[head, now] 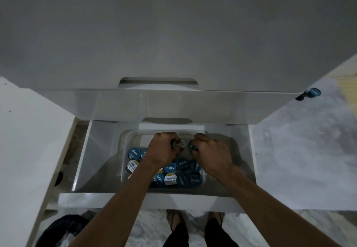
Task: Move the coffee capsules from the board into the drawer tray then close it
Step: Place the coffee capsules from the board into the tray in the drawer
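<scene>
Coffee capsules (171, 179), the little round foil-topped pods in blue and white, are mostly already sitting in the clear plastic drawer tray (123, 140), piled up just under and behind both wrists. So I'd say the job is well along.

The left hand (164, 149) has its fingers curled around a white-lidded capsule (179, 144), and the right hand (209, 150) is closed around a blue-lidded capsule (191, 144). Both are held over the far bare end of the tray, just beyond the pile, the two hands near each other but not touching. Looks like these two are about to be let go there.

What's left, as far as I can tell: drop these two, then push the white drawer (81, 159) shut. It's pulled all the way out right now. The board isn't visible from here, so I can't say if more pods are waiting on it. One stray blue capsule (314, 92) sits up off to the far right of the right hand, by the corner of the white tabletop (173, 34), well apart from the tray.

Around the edges: a dark bin (63, 229) down left of the left forearm, and the person's feet on the marble floor (301, 159). Nothing looks like it blocks the drawer, apart from the arms reaching into it.
</scene>
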The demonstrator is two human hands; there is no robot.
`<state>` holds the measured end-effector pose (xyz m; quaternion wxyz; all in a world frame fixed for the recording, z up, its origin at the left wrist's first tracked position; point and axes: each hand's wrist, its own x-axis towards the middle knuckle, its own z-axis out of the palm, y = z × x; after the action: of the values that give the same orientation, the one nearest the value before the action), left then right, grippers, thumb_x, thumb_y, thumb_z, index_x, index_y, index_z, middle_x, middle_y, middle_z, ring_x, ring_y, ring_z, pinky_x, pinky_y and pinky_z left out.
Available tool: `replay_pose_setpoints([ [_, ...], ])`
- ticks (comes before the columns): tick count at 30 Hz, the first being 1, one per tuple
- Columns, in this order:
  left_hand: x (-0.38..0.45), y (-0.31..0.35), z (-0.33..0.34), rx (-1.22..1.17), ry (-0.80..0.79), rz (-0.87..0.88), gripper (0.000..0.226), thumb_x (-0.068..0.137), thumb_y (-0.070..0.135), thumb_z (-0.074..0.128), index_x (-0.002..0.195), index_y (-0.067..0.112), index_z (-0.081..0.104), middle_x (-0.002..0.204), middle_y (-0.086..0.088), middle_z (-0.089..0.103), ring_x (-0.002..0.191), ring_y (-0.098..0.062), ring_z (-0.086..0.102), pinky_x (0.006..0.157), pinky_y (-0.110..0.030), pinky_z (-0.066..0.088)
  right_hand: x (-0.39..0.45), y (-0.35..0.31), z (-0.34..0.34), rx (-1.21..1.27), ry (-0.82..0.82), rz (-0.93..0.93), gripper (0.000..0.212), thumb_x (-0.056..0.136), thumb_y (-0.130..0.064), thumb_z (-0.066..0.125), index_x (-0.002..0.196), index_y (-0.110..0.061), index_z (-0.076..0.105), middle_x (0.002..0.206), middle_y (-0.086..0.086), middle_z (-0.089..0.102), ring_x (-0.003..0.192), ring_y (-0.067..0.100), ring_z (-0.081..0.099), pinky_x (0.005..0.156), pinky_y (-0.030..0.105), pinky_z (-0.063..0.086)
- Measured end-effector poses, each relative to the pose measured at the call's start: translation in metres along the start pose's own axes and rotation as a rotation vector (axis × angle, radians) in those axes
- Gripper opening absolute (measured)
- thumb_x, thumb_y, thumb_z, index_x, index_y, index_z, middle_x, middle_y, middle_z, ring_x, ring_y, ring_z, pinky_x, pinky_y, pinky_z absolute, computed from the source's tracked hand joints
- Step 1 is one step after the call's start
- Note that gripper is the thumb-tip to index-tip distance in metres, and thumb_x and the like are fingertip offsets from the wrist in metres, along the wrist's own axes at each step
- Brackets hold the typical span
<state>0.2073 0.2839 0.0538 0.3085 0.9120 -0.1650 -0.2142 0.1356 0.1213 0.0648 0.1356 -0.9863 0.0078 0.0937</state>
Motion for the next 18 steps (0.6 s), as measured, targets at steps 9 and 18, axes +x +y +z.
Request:
replay_pose_setpoints([
  [9,-0.002,0.002,0.003,0.085,-0.046,0.044,0.022,0.082,0.021,0.070,0.104,0.024,0.070,0.100,-0.001,0.073,0.094,-0.019,0.066,0.085,-0.036,0.056,0.000,0.001,0.003,0.020,-0.024,0.005,0.013,0.091,-0.020,0.057,0.099,-0.022,0.067,0.105,-0.006,0.066,0.082,0.019,0.067,0.065,0.027,0.049],
  [18,-0.007,0.001,0.003,0.148,-0.100,0.093,0.017,0.084,0.027,0.067,0.101,0.025,0.068,0.101,0.002,0.072,0.097,-0.020,0.063,0.087,-0.037,0.053,-0.009,-0.003,0.002,0.036,-0.054,0.027,0.014,0.094,-0.024,0.049,0.097,-0.023,0.063,0.097,-0.003,0.068,0.081,0.020,0.065,0.065,0.027,0.045],
])
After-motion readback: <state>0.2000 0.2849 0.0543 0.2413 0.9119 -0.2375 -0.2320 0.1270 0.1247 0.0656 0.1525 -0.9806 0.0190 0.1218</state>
